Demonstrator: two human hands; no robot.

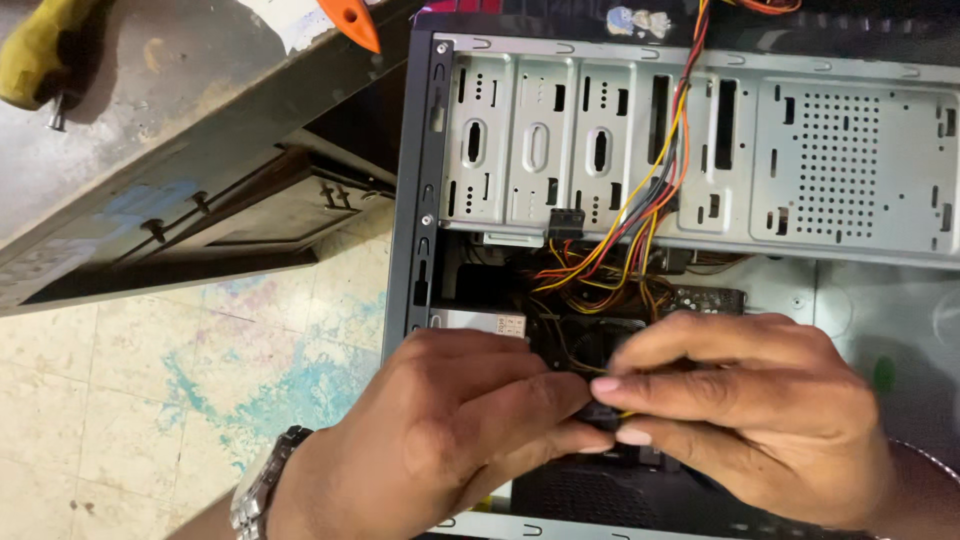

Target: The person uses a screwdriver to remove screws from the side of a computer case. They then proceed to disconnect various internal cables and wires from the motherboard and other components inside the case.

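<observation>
Both hands (600,420) pinch black connector (598,412); wire bundle (640,215) crosses drive cage (540,140).

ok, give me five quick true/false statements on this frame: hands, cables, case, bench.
1. Both hands pinch a small black connector together. True: left hand and right hand meet on it.
2. The wristwatch is on the right wrist. False: it is on the left wrist.
3. Yellow, red and orange wires run down past the drive bays. True.
4. The computer case has its side panel on. False: it is open, the inside shows.
5. A yellow-handled tool lies inside the case. False: it lies on the bench at upper left.
</observation>
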